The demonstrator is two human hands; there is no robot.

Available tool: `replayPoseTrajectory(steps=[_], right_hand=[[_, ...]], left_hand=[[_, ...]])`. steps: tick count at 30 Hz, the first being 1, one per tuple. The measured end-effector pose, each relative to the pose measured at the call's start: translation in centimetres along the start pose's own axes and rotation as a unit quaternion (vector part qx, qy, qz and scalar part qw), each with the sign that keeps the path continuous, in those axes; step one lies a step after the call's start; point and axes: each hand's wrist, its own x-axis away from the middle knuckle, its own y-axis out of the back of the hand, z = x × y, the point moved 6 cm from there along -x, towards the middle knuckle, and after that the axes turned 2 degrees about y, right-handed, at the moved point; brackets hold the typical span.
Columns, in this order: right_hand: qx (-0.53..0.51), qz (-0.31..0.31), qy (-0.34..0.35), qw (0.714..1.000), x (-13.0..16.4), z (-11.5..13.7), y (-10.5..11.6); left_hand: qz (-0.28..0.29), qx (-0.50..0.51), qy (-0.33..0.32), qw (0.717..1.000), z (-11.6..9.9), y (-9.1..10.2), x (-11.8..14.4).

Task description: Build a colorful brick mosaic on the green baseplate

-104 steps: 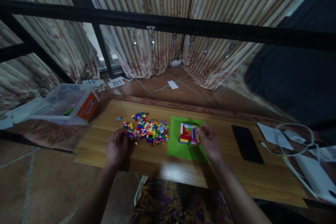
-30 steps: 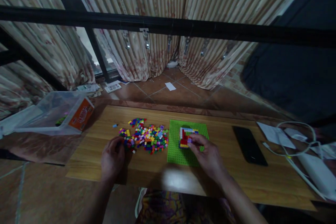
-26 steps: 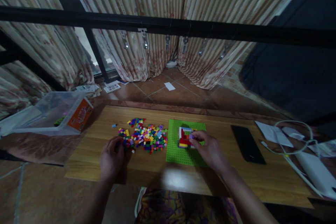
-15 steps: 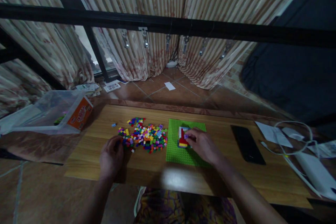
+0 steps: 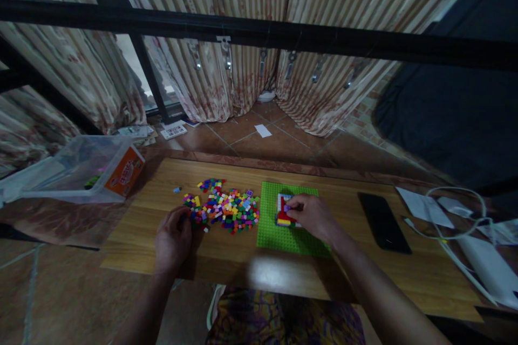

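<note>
A green baseplate (image 5: pixel 269 237) lies on the wooden table, bearing a low build of red, white, yellow and blue bricks (image 5: pixel 283 218). Over this build my right hand (image 5: pixel 309 214) pinches a small purple brick (image 5: pixel 287 208) between thumb and fingers, at the red part. It hides the build's right side. To the left, a loose pile of many-coloured bricks (image 5: pixel 230 210) spreads over the wood. My left hand (image 5: pixel 174 234) rests at the pile's left edge with fingers curled together; whatever they hold, if anything, is hidden.
A black phone-like slab (image 5: pixel 384 222) lies right of the baseplate, with white cables (image 5: pixel 479 205) and paper beyond it. At the left stands a clear plastic box (image 5: pixel 87 164) with an orange label. A black rail (image 5: pixel 259 38) crosses above the table's far side.
The view has shifted slightly. My right hand stays at the build with the purple brick, its fingers a little lower over the red part. My left hand has hardly moved.
</note>
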Motion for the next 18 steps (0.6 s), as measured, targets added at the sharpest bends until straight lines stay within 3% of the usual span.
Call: replayPoseTrajectory(steps=[8,18], right_hand=[[-0.021,0.032,0.018,0.999,-0.5,-0.43,-0.15],[-0.004,0.008,0.052,0.999,0.09,0.29,0.05]], left_hand=[[0.001,0.005,0.008,1.0,0.08,-0.12,0.05],[-0.001,0.002,0.015,1.0,-0.06,-0.06,0.03]])
